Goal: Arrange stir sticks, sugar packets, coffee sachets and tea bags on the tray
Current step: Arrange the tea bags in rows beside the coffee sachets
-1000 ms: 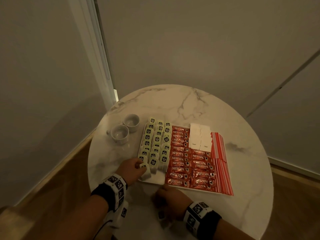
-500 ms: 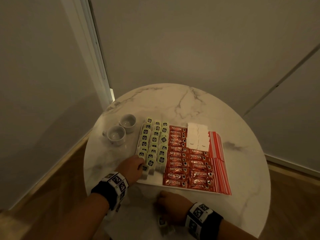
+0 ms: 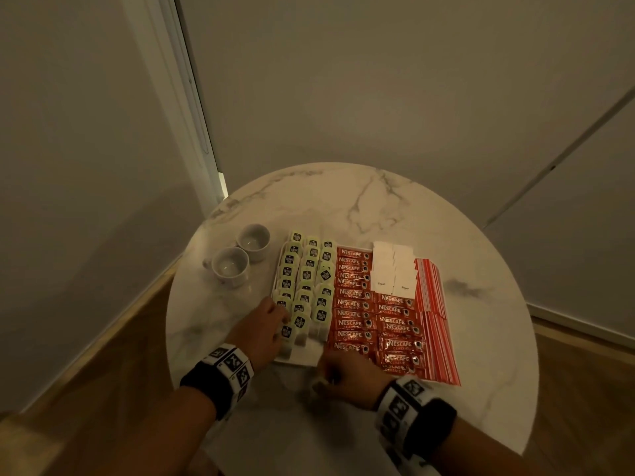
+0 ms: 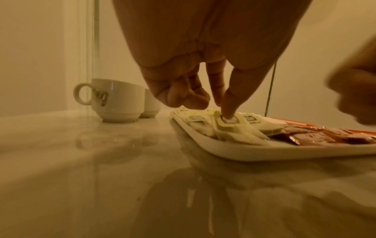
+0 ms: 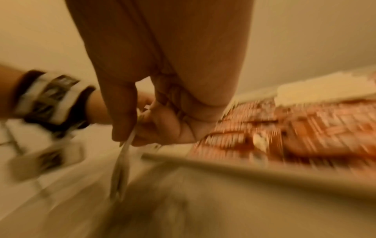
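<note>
Round marble bench point(image 3: 378, 207) in a room corner. White tray point(image 4: 234, 149) sits on its near half. Left part of tray: tea bags point(image 3: 309, 280) in three columns with pale green tags. Middle: red coffee sachets point(image 3: 354, 304) stacked in two columns. Far right-middle: white sugar packets point(image 3: 393, 266) lying on top of the sachets. Right edge: red-and-white striped stir sticks point(image 3: 433, 304) lying near-to-far.

Left hand point(image 3: 263, 329) at the near-left corner of the tray; grip: index finger straight down, its tip pressing the tag of the nearest tea bag point(image 4: 227, 127), other fingers curled in, holding nothing.

Right hand point(image 3: 343, 376) just over the near edge of the tray, beside the nearest sachets; grip clamped, thumb and fingers pinching a held tea bag point(image 5: 122, 169) that hangs down over the bench, not on the tray. Right wrist view is motion-blurred.

Two white cups point(image 3: 240, 255) stand on the bench just left of the tray, touching or almost touching each other. Both wrists wear black bands with marker tags.
</note>
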`<state>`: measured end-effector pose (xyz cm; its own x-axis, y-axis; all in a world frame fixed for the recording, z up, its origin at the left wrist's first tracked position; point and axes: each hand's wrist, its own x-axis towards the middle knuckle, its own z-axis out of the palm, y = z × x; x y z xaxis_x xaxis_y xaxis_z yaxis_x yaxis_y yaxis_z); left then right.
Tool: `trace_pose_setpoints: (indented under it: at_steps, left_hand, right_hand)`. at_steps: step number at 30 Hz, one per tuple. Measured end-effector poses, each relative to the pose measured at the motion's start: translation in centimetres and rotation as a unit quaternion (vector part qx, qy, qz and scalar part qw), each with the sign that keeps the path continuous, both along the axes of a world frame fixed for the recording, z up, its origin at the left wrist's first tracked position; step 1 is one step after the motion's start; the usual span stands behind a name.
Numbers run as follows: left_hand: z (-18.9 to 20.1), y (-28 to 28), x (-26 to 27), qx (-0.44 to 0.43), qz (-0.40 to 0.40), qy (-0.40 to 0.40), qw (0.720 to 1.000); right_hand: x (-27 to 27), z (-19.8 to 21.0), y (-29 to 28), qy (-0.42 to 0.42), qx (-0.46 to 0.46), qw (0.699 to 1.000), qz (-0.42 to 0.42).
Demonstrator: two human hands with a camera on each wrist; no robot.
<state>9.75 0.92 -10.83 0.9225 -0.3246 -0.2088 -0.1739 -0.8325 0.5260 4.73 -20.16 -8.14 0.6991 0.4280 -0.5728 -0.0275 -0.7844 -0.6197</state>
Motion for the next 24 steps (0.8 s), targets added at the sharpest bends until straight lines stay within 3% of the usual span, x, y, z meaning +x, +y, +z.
trace_pose_setpoints:
  at_steps: [3, 7, 12, 17, 21, 24]
  left_hand:
    - [-0.6, 0.2, -0.2, 0.003, -0.044, -0.007, 0.999]
    - [-1.0, 0.3, -0.6, 0.005, -0.029, 0.005, 1.000]
    - [-0.3, -0.8, -1.1, -0.090, 0.013, 0.005, 0.996]
    - [1.6, -2.4, -1.6, -0.216, 0.085, 0.159, 0.960]
    - [1.8, -3.0, -1.3, -0.194, 0.091, 0.165, 0.963]
    - [1.8, -2.9, -1.1, -0.232, 0.138, 0.164, 0.949]
  right_hand:
    - [2.8, 0.8, 0.3, -0.023, 0.024, 0.997, -0.065]
    - [5.3, 0.6, 1.0, -0.012, 0.020, 0.996, -0.090]
    - [5.9, 0.7, 1.2, -0.014, 0.039, 0.994, -0.105]
    - [5.8, 1.4, 0.8, -0.013, 0.066, 0.992, -0.110]
    - [5.7, 2.0, 0.6, -0.017, 0.070, 0.993, -0.093]
    - [5.4, 1.8, 0.5, -0.055, 0.088, 0.983, -0.152]
